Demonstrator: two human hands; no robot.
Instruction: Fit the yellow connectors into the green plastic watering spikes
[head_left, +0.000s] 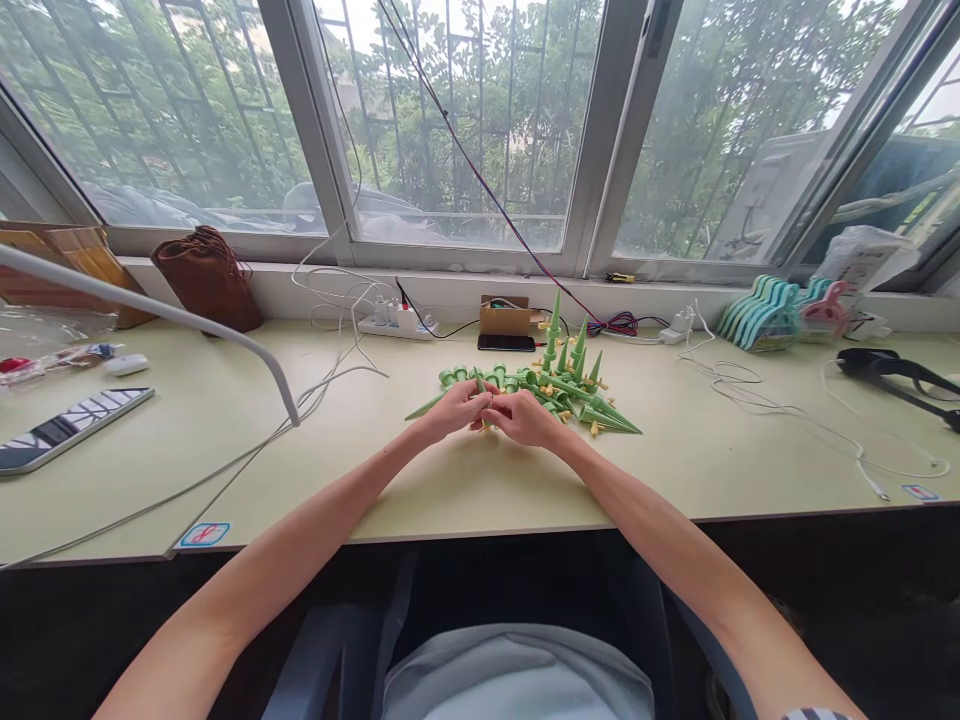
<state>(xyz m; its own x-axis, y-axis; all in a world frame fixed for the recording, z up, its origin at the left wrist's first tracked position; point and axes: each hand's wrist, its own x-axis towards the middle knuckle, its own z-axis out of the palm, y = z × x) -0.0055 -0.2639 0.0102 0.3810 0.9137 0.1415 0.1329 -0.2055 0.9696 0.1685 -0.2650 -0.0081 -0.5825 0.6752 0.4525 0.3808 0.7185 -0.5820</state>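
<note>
My left hand (452,410) and my right hand (523,417) meet over the desk, fingers closed around one green plant watering spike (480,381). Its pointed end sticks up between them, and a bit of yellow shows below the fingers. Most of this spike is hidden by my hands. Just beyond and to the right lies a heap of similar green spikes (611,416) with small yellow valves (596,428). Several in the heap stand upright, like the tall spike (554,325) at the back; others lie on their sides.
Behind the heap are a phone (506,343), a small cardboard box (504,318) and a power strip (401,322). A white curved bar (187,318) crosses the left side. Teal hangers (761,312), loose cables and black straps (892,372) lie to the right.
</note>
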